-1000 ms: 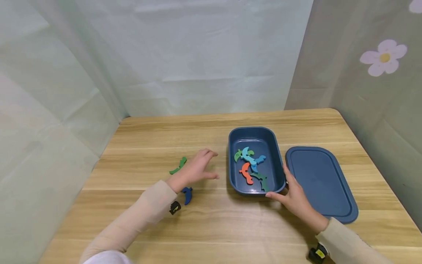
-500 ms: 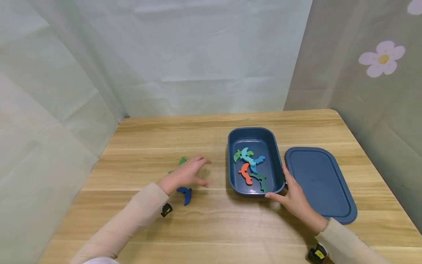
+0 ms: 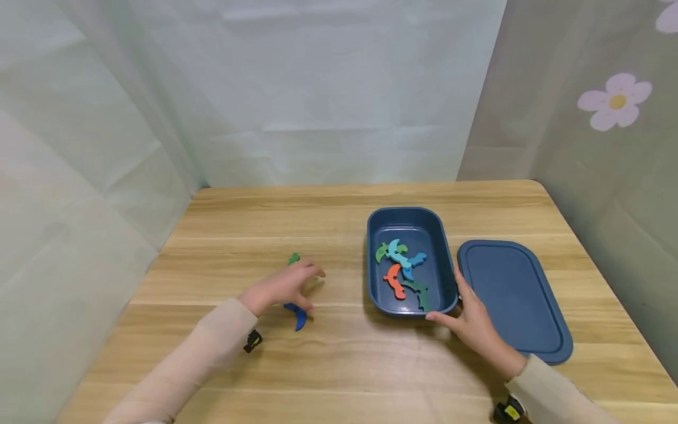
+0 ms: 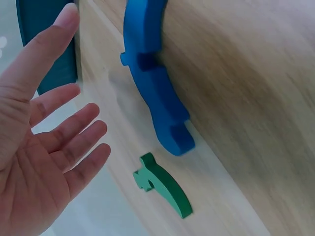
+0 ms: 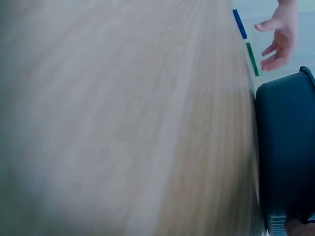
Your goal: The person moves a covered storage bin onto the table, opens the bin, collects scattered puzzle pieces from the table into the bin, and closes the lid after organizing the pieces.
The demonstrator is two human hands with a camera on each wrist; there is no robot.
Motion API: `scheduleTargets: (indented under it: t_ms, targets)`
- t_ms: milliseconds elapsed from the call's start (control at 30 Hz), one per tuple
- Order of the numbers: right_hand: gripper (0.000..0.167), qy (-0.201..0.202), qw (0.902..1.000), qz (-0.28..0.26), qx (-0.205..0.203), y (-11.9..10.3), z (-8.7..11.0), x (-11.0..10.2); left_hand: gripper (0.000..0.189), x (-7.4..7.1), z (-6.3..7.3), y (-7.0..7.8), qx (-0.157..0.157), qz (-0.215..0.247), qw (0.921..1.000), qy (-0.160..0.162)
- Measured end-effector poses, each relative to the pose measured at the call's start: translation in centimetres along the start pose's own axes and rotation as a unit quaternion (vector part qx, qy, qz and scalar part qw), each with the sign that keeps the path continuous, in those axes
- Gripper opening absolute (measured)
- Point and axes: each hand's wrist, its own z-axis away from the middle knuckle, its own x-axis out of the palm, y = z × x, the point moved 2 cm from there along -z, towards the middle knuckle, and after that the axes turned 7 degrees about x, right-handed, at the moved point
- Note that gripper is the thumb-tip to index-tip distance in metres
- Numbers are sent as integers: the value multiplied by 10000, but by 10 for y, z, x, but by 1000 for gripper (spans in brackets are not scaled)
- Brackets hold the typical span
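Clock: dial laid flat over the head view, 12 at the table's far edge.
Dark blue piece (image 4: 158, 87): flat on the table (image 3: 344, 365), at 8 o'clock from the box, beneath the thumb side of the left hand.
Green piece (image 4: 170, 189): also on the wood, at 12 o'clock from the dark blue piece and apart from it; the hand hides part of it overhead.
Left hand (image 3: 283, 287): hovers over both pieces, thumb and fingers spread and relaxed, grasping nothing.
Blue box (image 3: 405, 219): uncovered, near 3 o'clock from the left hand.
Right hand (image 3: 473, 323): grips the box at its corner between 4 and 5 o'clock, thumb at the near end, fingers along the side wall.
Inside the box: an orange piece (image 3: 394, 281); at its 12 o'clock a light blue piece (image 3: 398, 255) overlapping a leaf-green piece (image 3: 381, 253); toward 1 or 2 a mid-blue piece (image 3: 418, 259); at 4 a dark green piece (image 3: 422, 296).
Lid (image 3: 516, 300): flat, between 3 and 4 o'clock from the box.
Backdrop: pale cloth (image 3: 339, 88), with a flower print (image 3: 617, 102) toward 1 or 2 o'clock.
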Motion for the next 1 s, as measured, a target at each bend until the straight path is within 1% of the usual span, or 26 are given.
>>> scheduleTargets:
  t_ms: [133,233,500,600,833,1000]
  targets:
    - [110,33,10000,-8,-6,0,1,1,67,0,4,-4,120,-28,9999,-100]
    - [110,44,10000,3,-19,0,1,1,66,0,8,-7,120,-46,9998,-152]
    - [109,61,9999,26,-86,-1,0,1,60,2,14,-15,-309,44,9991,-280]
    - [109,58,10000,44,-68,-1,0,1,58,3,16,-15,-392,48,9987,-311]
    - [109,34,10000,29,-26,-1,0,1,47,4,18,-16,-315,-122,9990,-306]
    - [110,14,10000,22,-1,-1,0,1,39,5,19,-15,-275,-97,9989,-377]
